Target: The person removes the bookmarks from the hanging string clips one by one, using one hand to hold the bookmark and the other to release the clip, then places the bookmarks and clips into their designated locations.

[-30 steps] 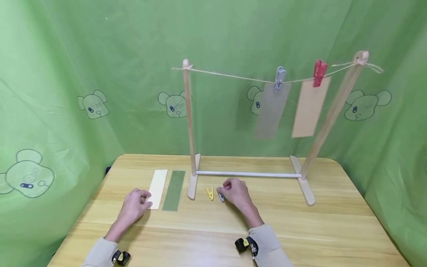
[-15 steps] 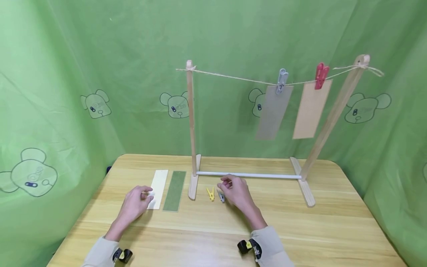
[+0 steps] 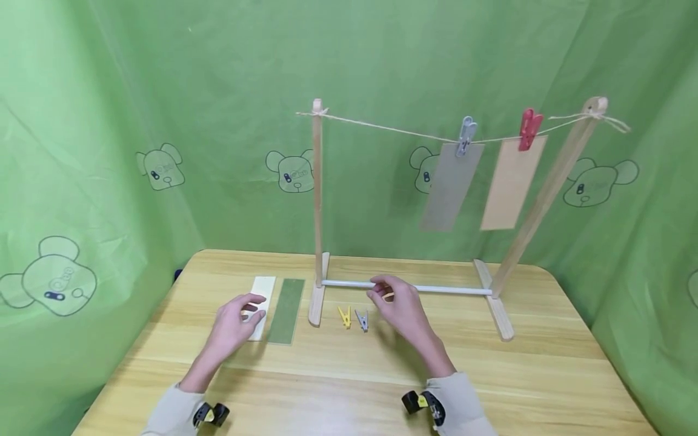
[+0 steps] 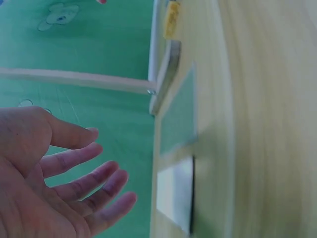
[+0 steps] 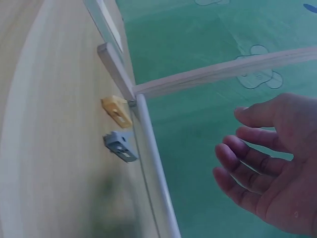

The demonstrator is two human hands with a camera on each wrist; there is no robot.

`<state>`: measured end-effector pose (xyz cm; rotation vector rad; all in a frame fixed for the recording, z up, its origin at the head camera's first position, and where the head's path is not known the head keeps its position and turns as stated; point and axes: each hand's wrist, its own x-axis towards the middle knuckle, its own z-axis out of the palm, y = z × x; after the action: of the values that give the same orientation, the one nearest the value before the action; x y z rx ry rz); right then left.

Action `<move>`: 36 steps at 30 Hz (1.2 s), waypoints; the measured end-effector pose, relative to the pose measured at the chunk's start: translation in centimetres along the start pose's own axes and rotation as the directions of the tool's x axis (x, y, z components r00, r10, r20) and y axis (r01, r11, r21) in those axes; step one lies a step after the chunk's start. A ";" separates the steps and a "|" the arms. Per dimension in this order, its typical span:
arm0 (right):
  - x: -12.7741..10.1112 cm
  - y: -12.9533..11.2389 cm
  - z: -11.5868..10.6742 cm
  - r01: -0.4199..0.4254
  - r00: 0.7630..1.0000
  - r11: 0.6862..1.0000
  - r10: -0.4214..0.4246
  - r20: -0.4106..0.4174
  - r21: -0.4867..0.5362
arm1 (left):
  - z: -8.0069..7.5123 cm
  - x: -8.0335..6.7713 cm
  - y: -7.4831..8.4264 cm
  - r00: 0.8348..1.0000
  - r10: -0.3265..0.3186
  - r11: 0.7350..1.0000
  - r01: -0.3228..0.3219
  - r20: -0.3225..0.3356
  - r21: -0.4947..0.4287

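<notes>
My left hand (image 3: 245, 312) hovers open over the near end of a cream strip (image 3: 263, 289) lying flat on the table, and holds nothing; the left wrist view shows its fingers (image 4: 94, 168) relaxed above that cream strip (image 4: 176, 193). A green strip (image 3: 286, 310) lies just right of the cream one. My right hand (image 3: 384, 295) is raised with loosely spread fingers (image 5: 247, 153) and is empty. It is just right of a grey clothespin (image 3: 362, 319) and a yellow clothespin (image 3: 345, 316), which lie side by side on the table.
A wooden rack (image 3: 317, 200) stands at the back of the table (image 3: 545, 375), with a white rod (image 3: 447, 290) between its feet. From its string (image 3: 382, 126) hang a grey strip (image 3: 451, 186) on a grey clip and a tan strip (image 3: 510, 181) on a red clip. Green cloth walls surround the table.
My right hand has lifted off the grey clothespin and moved up and right, leaving it on the table. My left hand has risen from the cream strip and its fingers have spread.
</notes>
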<state>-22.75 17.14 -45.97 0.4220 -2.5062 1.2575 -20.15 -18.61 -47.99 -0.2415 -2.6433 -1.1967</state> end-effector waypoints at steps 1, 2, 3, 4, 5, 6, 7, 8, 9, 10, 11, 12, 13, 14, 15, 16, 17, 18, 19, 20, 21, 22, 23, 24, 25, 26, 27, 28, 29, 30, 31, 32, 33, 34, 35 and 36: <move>-0.1 -0.1 -0.2 0.006 1.000 1.000 -0.006 -0.005 -0.001 | 0.1 0.0 0.3 1.000 0.003 1.000 -0.003 -0.001 -0.020; -0.2 -0.2 -0.5 0.010 1.000 1.000 -0.010 -0.010 -0.001 | 0.2 0.1 0.5 1.000 0.008 0.999 -0.008 -0.002 -0.042; -0.2 -0.2 -0.7 0.014 1.000 1.000 -0.014 -0.015 -0.002 | 0.3 0.2 0.8 1.000 0.014 0.998 -0.014 -0.001 -0.061; -0.3 -0.3 -0.9 0.019 1.000 1.000 -0.019 -0.019 -0.008 | 0.4 0.3 1.0 1.000 0.020 0.997 -0.020 -0.001 -0.079; -0.4 -0.4 -1.1 0.023 1.000 1.000 -0.023 -0.021 -0.011 | 0.4 0.4 1.2 1.000 0.029 0.995 -0.030 -0.002 -0.092; -0.5 -0.5 -1.3 0.029 0.999 0.999 -0.030 -0.024 -0.016 | 0.5 0.5 1.5 0.999 0.036 0.993 -0.036 -0.002 -0.112; -0.6 -0.5 -1.5 0.037 0.999 0.999 -0.037 -0.027 -0.020 | 0.6 0.5 1.7 0.999 0.041 0.991 -0.041 -0.002 -0.128; -0.7 -0.6 -1.7 0.042 0.999 0.999 -0.043 -0.029 -0.026 | 0.7 0.6 1.9 0.999 0.049 0.988 -0.050 -0.005 -0.145; -0.8 -0.6 -1.9 0.050 0.998 0.998 -0.051 -0.031 -0.031 | 0.8 0.7 2.1 0.998 0.057 0.986 -0.057 -0.006 -0.154; -0.8 -0.7 -2.1 0.056 0.998 0.998 -0.058 -0.034 -0.038 | 0.8 0.8 2.3 0.998 0.062 0.985 -0.063 -0.009 -0.163; -0.9 -0.7 -2.3 0.064 0.997 0.997 -0.066 -0.036 -0.045 | 0.9 0.9 2.5 0.997 0.070 0.983 -0.071 -0.012 -0.172; -1.0 -0.8 -2.5 0.073 0.996 0.996 -0.075 -0.041 -0.052 | 1.0 1.0 2.7 0.997 0.074 0.980 -0.075 -0.014 -0.186; -1.0 -0.8 -2.7 0.080 0.996 0.995 -0.083 -0.046 -0.058 | 1.1 1.1 2.9 0.997 0.081 0.979 -0.082 -0.014 -0.189; -1.0 -0.9 -2.9 0.087 0.995 0.994 -0.090 -0.051 -0.061 | 1.2 1.2 3.1 0.996 0.089 0.976 -0.090 -0.014 -0.196; -1.1 -1.0 -3.1 0.095 0.994 0.993 -0.099 -0.057 -0.066 | 1.4 1.3 3.3 0.996 0.094 0.975 -0.094 -0.011 -0.200; -1.1 -1.0 -3.3 0.103 0.992 0.992 -0.108 -0.062 -0.070 | 1.5 1.5 3.5 0.995 0.099 0.973 -0.099 -0.011 -0.210; -1.2 -1.0 -3.6 0.113 0.991 0.991 -0.118 -0.068 -0.076 | 1.6 1.6 3.6 0.994 0.105 0.970 -0.105 -0.012 -0.220; -1.2 -1.1 -3.8 0.122 0.989 0.989 -0.128 -0.073 -0.080 | 1.7 1.6 3.8 0.994 0.111 0.967 -0.111 -0.014 -0.231; -1.2 -1.1 -4.0 0.130 0.988 0.988 -0.137 -0.077 -0.086 | 1.8 1.7 4.0 0.993 0.119 0.964 -0.120 -0.016 -0.236; -1.3 -1.1 -4.2 0.138 0.986 0.986 -0.145 -0.081 -0.091 | 1.9 1.8 4.1 0.992 0.125 0.962 -0.126 -0.020 -0.243; -1.4 -1.1 -4.4 0.143 0.985 0.985 -0.152 -0.085 -0.098 | 2.0 1.9 4.2 0.991 0.131 0.960 -0.133 -0.024 -0.245; -1.4 -1.2 -4.7 0.150 0.983 0.983 -0.159 -0.089 -0.103 | 2.1 2.0 4.4 0.990 0.137 0.958 -0.139 -0.026 -0.252; -1.5 -1.2 -4.9 0.153 0.982 0.982 -0.164 -0.093 -0.110 | 2.2 2.1 4.5 0.990 0.142 0.957 -0.143 -0.024 -0.254; -1.6 -1.2 -5.1 0.159 0.980 0.981 -0.171 -0.098 -0.114 | 2.3 2.1 4.7 0.989 0.147 0.955 -0.147 -0.021 -0.259; -1.7 -1.3 -5.3 0.165 0.979 0.979 -0.177 -0.103 -0.118 | 2.4 2.2 4.9 0.989 0.149 0.954 -0.148 -0.016 -0.262; -1.7 -1.3 -5.6 0.174 0.976 0.977 -0.187 -0.109 -0.122 | 2.5 2.3 5.0 0.988 0.151 0.952 -0.148 -0.011 -0.268; -1.8 -1.3 -5.8 0.182 0.974 0.975 -0.196 -0.116 -0.126 | 2.6 2.4 5.2 0.988 0.155 0.950 -0.151 -0.007 -0.273; -1.9 -1.3 -6.1 0.189 0.971 0.973 -0.205 -0.124 -0.129 | 2.7 2.5 5.4 0.987 0.160 0.947 -0.155 -0.003 -0.281; -2.0 -1.3 -6.3 0.200 0.967 0.971 -0.217 -0.131 -0.135 | 2.8 2.6 5.6 0.986 0.166 0.945 -0.159 -0.001 -0.285; -2.0 -1.3 -6.6 0.208 0.964 0.968 -0.227 -0.138 -0.138 | 2.9 2.7 5.8 0.985 0.171 0.943 -0.164 -0.002 -0.289; -2.1 -1.3 -6.8 0.213 0.962 0.966 -0.233 -0.142 -0.144 | 3.1 2.8 6.1 0.984 0.175 0.941 -0.169 -0.004 -0.292; -2.1 -1.3 -7.1 0.217 0.960 0.965 -0.238 -0.147 -0.148 | 3.2 2.9 6.2 0.983 0.182 0.939 -0.175 -0.007 -0.295; -2.2 -1.4 -7.3 0.218 0.959 0.964 -0.240 -0.151 -0.150 | 3.4 3.0 6.5 0.983 0.182 0.938 -0.176 -0.007 -0.299; -2.2 -1.4 -7.6 0.220 0.958 0.963 -0.243 -0.153 -0.152 | 3.5 3.0 6.8 0.983 0.182 0.936 -0.175 -0.006 -0.306; -2.3 -1.4 -7.9 0.222 0.957 0.963 -0.246 -0.155 -0.155 | 3.6 3.1 7.0 0.983 0.183 0.934 -0.175 -0.004 -0.313; -2.4 -1.4 -8.2 0.223 0.956 0.962 -0.247 -0.159 -0.159 | 3.8 3.2 7.3 0.984 0.181 0.932 -0.172 -0.002 -0.319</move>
<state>-18.90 23.28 -41.24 0.5322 -2.2968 0.9770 -21.95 -10.80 -44.34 -0.5421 -2.3756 -1.5608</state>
